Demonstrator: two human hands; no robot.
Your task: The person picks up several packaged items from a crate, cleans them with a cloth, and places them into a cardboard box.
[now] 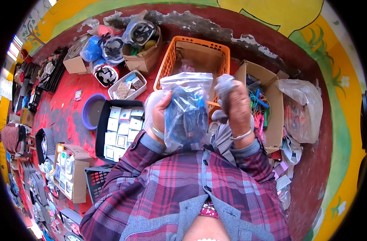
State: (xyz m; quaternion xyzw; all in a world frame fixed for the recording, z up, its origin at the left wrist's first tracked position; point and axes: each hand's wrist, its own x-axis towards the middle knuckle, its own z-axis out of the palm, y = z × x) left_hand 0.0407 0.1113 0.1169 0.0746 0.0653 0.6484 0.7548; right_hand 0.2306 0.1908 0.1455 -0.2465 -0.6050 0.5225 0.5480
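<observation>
My left hand [162,110] holds up a clear plastic bag [186,108] with blue items inside, gripping its left side at chest height. Beside it, my right hand [236,105] is closed on a small grey crumpled wrapped item [223,85] near the bag's upper right corner. Both wrists wear pale bangles, and plaid sleeves cover my forearms. An orange plastic basket [169,60] lined with cardboard stands on the floor just beyond the bag.
A black tray [101,128] of small white boxes lies at left, next to a purple bowl [87,110]. A cardboard box [274,108] of coloured cords sits at right with plastic bags [302,108]. More boxes, bagged goods and crates crowd the red floor at left.
</observation>
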